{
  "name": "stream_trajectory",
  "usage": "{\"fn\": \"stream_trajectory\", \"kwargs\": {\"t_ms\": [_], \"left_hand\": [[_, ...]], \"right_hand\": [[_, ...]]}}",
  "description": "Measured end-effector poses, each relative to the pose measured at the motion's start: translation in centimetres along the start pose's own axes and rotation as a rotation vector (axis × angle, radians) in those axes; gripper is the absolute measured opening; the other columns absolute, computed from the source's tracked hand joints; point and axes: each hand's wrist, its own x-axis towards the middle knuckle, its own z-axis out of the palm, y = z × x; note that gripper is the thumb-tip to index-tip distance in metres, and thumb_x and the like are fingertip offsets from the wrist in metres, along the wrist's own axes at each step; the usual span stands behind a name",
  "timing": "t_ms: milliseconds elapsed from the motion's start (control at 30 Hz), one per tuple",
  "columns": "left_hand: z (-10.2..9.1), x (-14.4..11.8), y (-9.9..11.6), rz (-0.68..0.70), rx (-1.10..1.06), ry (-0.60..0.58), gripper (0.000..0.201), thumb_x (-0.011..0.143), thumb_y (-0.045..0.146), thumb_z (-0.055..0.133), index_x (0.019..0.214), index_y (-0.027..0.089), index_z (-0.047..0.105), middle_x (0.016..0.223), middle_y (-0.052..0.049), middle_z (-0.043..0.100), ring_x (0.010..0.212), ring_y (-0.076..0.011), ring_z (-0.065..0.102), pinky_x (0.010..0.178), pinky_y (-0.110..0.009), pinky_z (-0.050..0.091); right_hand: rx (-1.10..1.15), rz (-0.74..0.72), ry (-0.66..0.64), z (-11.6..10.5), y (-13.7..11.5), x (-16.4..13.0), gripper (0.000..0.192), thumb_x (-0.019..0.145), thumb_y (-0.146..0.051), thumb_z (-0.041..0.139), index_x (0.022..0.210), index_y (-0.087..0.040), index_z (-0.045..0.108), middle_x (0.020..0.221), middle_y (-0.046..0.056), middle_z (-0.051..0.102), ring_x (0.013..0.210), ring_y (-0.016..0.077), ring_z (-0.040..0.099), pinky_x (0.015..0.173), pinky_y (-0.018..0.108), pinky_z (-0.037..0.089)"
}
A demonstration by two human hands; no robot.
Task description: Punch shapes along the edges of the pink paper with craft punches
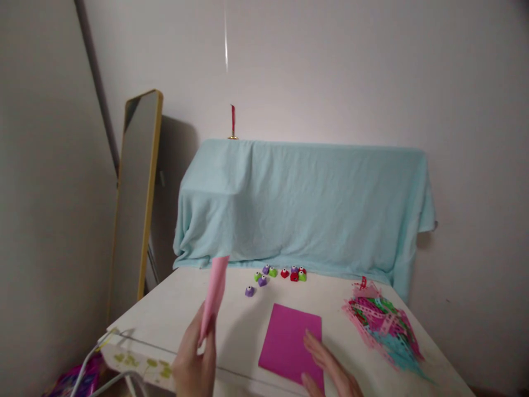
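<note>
- The pink sheet (215,292) is raised above the left part of the desk (165,309), close to its near edge, turned nearly edge-on to the viewer; its long axis runs upward with a slight lean to the right.
- The left hand (196,353) is closed on its lower end, thumb and fingers pinching it from both sides.
- The magenta sheet (289,344) lies flat by the desk's near edge, right of the pink sheet and the left hand. Its long axis appears to run from the near edge toward the far one.
- The right hand (330,366) is the nearer to it, over its right side: fingers extended together, thumb spread apart, no grip visible. Whether the fingertips touch the sheet cannot be told.
- Ten small one-eyed pieces (285,273), red, green and purple, stand toward the desk's far edge.
- A heap of plastic strips (380,325), mostly pink, blue and green, lies along the desk's right edge.
- Beyond the far edge hangs a light-blue cloth (309,209); a gold-framed mirror (138,193) leans past the far left corner.
- No brand or writing can be read; the purple packaging (80,377) below the near left corner is too blurred.
</note>
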Motion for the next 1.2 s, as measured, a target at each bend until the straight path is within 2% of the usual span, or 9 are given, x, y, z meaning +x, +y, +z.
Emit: {"fn": "stream_trajectory", "kwargs": {"t_ms": [100, 167, 333, 467, 600, 700, 867, 1033, 1200], "left_hand": [[3.3, -1.9, 5.5, 0.352, -0.160, -0.160, 0.051, 0.091, 0.022, 0.045, 0.141, 0.025, 0.039, 0.142, -0.008, 0.045, 0.130, -0.0246, 0.042, 0.107, -0.041, 0.038], [5.5, -2.6, 8.1, 0.487, -0.121, -0.320, 0.056, 0.091, 0.018, 0.043, 0.145, 0.028, 0.031, 0.149, -0.005, 0.035, 0.139, -0.0240, 0.029, 0.112, -0.045, 0.030], [9.7, -1.0, 10.1, 0.633, -0.219, -0.661, 0.083, 0.080, 0.048, 0.063, 0.148, 0.027, 0.020, 0.156, -0.009, 0.015, 0.143, -0.0310, 0.009, 0.114, -0.054, 0.017], [13.6, 2.2, 9.3, 0.404, -0.503, -0.728, 0.071, 0.083, 0.052, 0.057, 0.144, 0.027, 0.032, 0.155, -0.009, 0.021, 0.143, -0.0261, 0.016, 0.116, -0.046, 0.017], [19.2, 4.1, 8.2, -0.107, -0.737, -0.641, 0.067, 0.081, 0.056, 0.058, 0.135, 0.018, 0.044, 0.141, -0.017, 0.043, 0.131, -0.0276, 0.040, 0.110, -0.043, 0.029], [22.7, 3.9, 7.0, -0.393, -0.911, -0.737, 0.077, 0.072, 0.056, 0.068, 0.133, 0.015, 0.045, 0.123, -0.019, 0.058, 0.111, -0.0284, 0.058, 0.097, -0.042, 0.043], [25.0, 3.0, 4.3, -0.483, -1.045, -0.783, 0.061, 0.068, 0.051, 0.073, 0.115, 0.014, 0.062, 0.092, -0.013, 0.070, 0.088, -0.0253, 0.065, 0.080, -0.037, 0.050], [24.9, 3.1, 3.1, -0.527, -0.952, -0.768, 0.054, 0.064, 0.050, 0.074, 0.102, 0.014, 0.069, 0.076, -0.007, 0.068, 0.067, -0.0196, 0.062, 0.061, -0.030, 0.048], [24.7, 2.9, 2.9, -0.507, -0.931, -0.805, 0.048, 0.068, 0.047, 0.072, 0.102, 0.014, 0.068, 0.075, -0.005, 0.067, 0.063, -0.0159, 0.060, 0.057, -0.026, 0.044]], "right_hand": [[0.380, 0.088, -0.174, -0.4, -3.7, 3.9, 0.075, 0.080, -0.050, 0.064, 0.144, -0.024, 0.034, 0.139, 0.014, 0.048, 0.122, 0.0280, 0.052, 0.099, 0.043, 0.046], [0.573, 0.094, -0.232, -0.6, -5.7, 6.6, 0.075, 0.079, -0.053, 0.065, 0.143, -0.026, 0.036, 0.141, 0.012, 0.046, 0.126, 0.0266, 0.048, 0.102, 0.043, 0.043], [0.800, 0.234, 0.018, -1.5, -7.0, 12.2, 0.058, 0.074, -0.041, 0.074, 0.126, -0.023, 0.056, 0.129, 0.009, 0.058, 0.126, 0.0280, 0.047, 0.102, 0.044, 0.042], [0.875, 0.298, 0.130, -2.3, -3.2, 15.5, 0.057, 0.066, -0.036, 0.079, 0.117, -0.017, 0.062, 0.114, 0.010, 0.067, 0.113, 0.0296, 0.059, 0.097, 0.044, 0.045], [0.791, 0.340, 0.148, -2.4, 1.7, 16.8, 0.053, 0.060, -0.040, 0.080, 0.105, -0.014, 0.068, 0.102, 0.011, 0.072, 0.101, 0.0305, 0.065, 0.093, 0.045, 0.048], [0.710, 0.334, 0.154, -2.3, 4.4, 16.5, 0.049, 0.063, -0.046, 0.076, 0.100, -0.014, 0.069, 0.099, 0.010, 0.073, 0.099, 0.0302, 0.066, 0.093, 0.044, 0.048], [0.562, 0.340, 0.128, -2.4, 6.4, 16.1, 0.041, 0.066, -0.046, 0.074, 0.096, -0.017, 0.072, 0.101, 0.007, 0.072, 0.100, 0.0300, 0.065, 0.089, 0.041, 0.051], [0.558, 0.333, 0.107, -2.5, 7.5, 16.2, 0.046, 0.067, -0.049, 0.072, 0.095, -0.013, 0.072, 0.094, 0.009, 0.073, 0.095, 0.0302, 0.066, 0.085, 0.041, 0.051], [0.555, 0.326, 0.096, -2.7, 9.9, 16.1, 0.047, 0.067, -0.053, 0.070, 0.094, -0.015, 0.072, 0.086, 0.006, 0.074, 0.086, 0.0282, 0.067, 0.076, 0.039, 0.053]]}}
